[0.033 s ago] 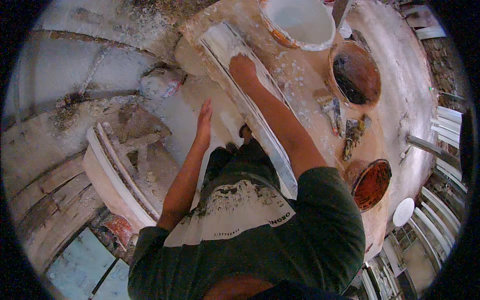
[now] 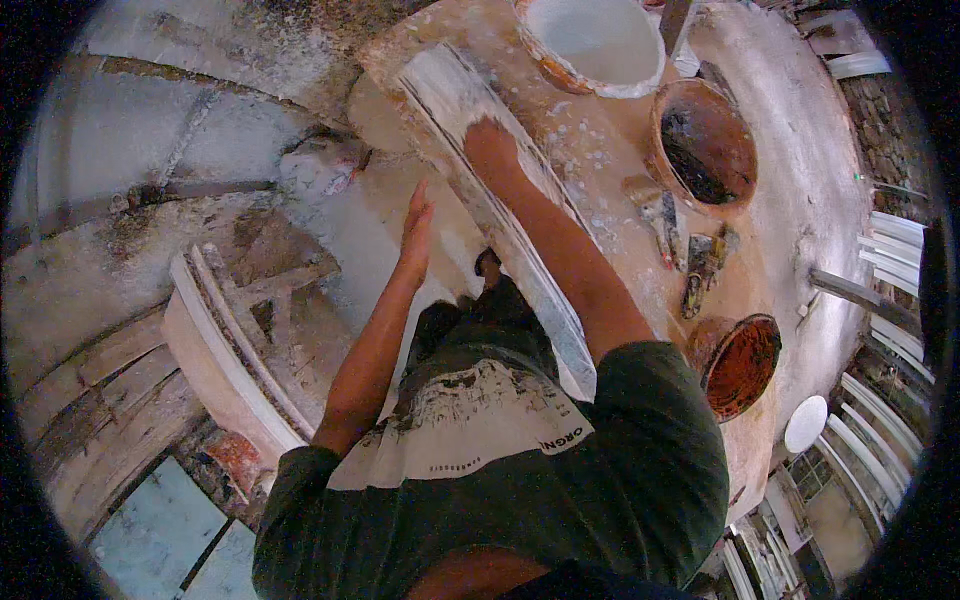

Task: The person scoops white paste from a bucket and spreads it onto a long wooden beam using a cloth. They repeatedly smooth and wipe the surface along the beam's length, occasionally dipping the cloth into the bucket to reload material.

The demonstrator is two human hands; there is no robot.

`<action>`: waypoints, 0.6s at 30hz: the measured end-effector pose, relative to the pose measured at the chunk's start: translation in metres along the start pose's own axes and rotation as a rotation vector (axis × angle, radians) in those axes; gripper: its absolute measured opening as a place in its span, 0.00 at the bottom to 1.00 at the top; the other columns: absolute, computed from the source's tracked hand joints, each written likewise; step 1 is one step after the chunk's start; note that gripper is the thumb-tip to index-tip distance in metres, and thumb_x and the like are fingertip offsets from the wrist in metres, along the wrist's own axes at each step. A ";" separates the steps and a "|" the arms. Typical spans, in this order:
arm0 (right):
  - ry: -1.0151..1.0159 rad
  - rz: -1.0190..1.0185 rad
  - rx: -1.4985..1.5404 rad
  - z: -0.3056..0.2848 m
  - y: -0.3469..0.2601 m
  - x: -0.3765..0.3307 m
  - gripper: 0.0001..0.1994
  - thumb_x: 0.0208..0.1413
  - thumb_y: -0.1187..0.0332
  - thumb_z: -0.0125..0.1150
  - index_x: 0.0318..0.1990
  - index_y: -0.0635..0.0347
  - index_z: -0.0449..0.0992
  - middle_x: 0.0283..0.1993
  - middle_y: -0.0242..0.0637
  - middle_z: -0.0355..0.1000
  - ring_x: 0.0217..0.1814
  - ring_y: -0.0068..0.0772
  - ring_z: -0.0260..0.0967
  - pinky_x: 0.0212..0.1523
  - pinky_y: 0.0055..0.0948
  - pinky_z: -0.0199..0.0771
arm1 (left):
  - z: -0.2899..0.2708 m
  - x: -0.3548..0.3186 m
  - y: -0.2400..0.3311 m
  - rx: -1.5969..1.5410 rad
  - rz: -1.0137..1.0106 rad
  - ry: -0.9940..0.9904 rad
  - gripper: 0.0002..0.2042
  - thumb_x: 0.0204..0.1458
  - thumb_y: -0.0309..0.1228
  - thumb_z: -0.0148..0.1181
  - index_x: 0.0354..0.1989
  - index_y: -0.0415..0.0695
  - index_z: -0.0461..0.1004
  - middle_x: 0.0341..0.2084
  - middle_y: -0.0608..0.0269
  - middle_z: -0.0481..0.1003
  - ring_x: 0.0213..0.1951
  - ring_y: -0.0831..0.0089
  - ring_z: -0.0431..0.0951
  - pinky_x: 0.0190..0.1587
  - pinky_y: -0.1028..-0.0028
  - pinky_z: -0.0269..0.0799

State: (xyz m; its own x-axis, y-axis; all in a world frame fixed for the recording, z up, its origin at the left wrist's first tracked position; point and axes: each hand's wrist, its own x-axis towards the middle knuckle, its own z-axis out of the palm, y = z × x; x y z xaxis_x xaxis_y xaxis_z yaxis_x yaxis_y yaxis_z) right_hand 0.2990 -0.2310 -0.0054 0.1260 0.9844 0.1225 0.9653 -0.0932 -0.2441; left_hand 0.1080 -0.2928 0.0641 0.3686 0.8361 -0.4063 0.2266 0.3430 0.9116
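Observation:
A long white plaster moulding strip [image 2: 520,240] lies lengthwise on a plaster-caked work table [image 2: 790,200], running from its far end toward my chest. My right hand [image 2: 490,150] presses down on the strip near its far end. Its fingers are smeared white and blend into the plaster, so their grip is unclear. My left hand [image 2: 415,228] is flat with straight fingers, just left of the strip at the table's edge, holding nothing.
A white bucket of plaster [image 2: 590,45] stands at the far end of the table, with a brown bowl [image 2: 700,145] right of it and an orange bowl [image 2: 742,365] nearer. Scrapers [image 2: 690,250] lie between them. A curved moulding frame [image 2: 225,350] sits on the floor to the left.

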 end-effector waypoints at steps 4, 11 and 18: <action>-0.105 0.083 0.076 -0.031 0.009 -0.090 0.08 0.44 0.70 0.51 0.26 0.63 0.75 0.33 0.48 0.71 0.37 0.45 0.72 0.37 0.39 0.73 | 0.061 0.018 0.002 -0.008 0.098 0.019 0.29 0.56 0.43 0.44 0.64 0.44 0.47 0.64 0.58 0.47 0.64 0.64 0.47 0.64 0.69 0.40; -0.300 0.126 -0.020 -0.099 0.038 -0.260 0.09 0.46 0.68 0.50 0.29 0.64 0.74 0.36 0.50 0.70 0.40 0.47 0.70 0.41 0.42 0.71 | 0.098 -0.076 -0.064 -0.142 0.126 -0.137 0.29 0.55 0.42 0.46 0.63 0.45 0.48 0.63 0.60 0.49 0.63 0.67 0.49 0.63 0.70 0.42; 0.292 0.313 0.295 -0.122 0.059 -0.379 0.11 0.46 0.69 0.56 0.34 0.68 0.74 0.36 0.50 0.72 0.41 0.46 0.70 0.42 0.38 0.69 | 0.038 -0.124 -0.085 -0.452 -0.078 -0.062 0.27 0.56 0.44 0.45 0.62 0.47 0.52 0.61 0.64 0.53 0.63 0.71 0.50 0.62 0.71 0.43</action>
State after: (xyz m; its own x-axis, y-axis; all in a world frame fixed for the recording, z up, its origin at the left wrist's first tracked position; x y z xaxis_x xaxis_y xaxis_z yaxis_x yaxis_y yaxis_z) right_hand 0.3363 -0.6280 0.0507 0.4980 0.8295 0.2530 0.7706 -0.2894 -0.5678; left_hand 0.0769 -0.4422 0.0346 0.4222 0.7783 -0.4648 -0.1554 0.5673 0.8088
